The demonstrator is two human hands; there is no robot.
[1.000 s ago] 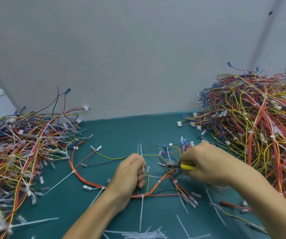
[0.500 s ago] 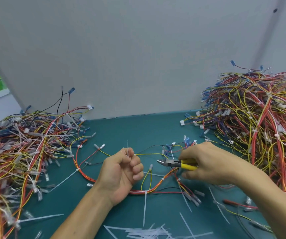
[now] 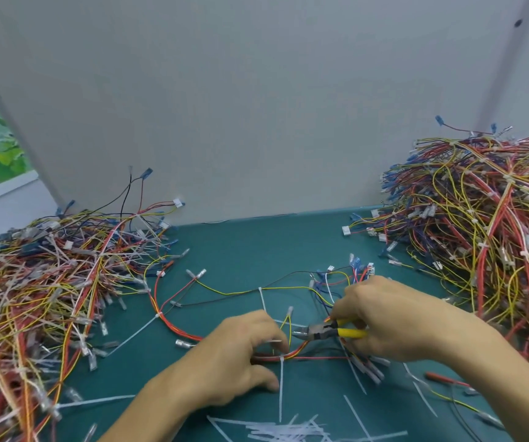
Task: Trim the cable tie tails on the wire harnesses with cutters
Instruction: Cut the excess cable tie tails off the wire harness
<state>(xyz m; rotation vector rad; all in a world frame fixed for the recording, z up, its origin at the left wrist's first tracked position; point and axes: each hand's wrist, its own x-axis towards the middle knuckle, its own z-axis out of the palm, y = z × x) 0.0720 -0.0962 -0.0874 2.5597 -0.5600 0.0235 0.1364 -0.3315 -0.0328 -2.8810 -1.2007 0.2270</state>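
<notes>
Two heaps of wire harnesses framed the view as we looked down. At far left, the left pile bristled with white uncut tails. Moving right, one wire harness lay looped flat on the counter, with a long tail jutting from its left bend.

The left hand rested knuckles up on the harness's near run. Its fingers were curled down, gripping the red and orange wires. Just under those fingertips sat a tie head. Its cable tie tail ran straight toward us, crosswise to the wires.

Just right of the fingers, the cutters pointed left, their nose near the tie head but a little beyond it. We could not tell whether the jaws were parted. The right hand was wrapped firmly round the yellow handles. We judged this the nearer hand for the cut, as the nose had only to come toward us onto the tail's root.

Farther right rose the right pile, which was taller, and its ties looked mostly trimmed.

The counter was teal, with cut tails heaped at its near edge. A plain grey wall stood behind, and a strip of green showed at far left.
</notes>
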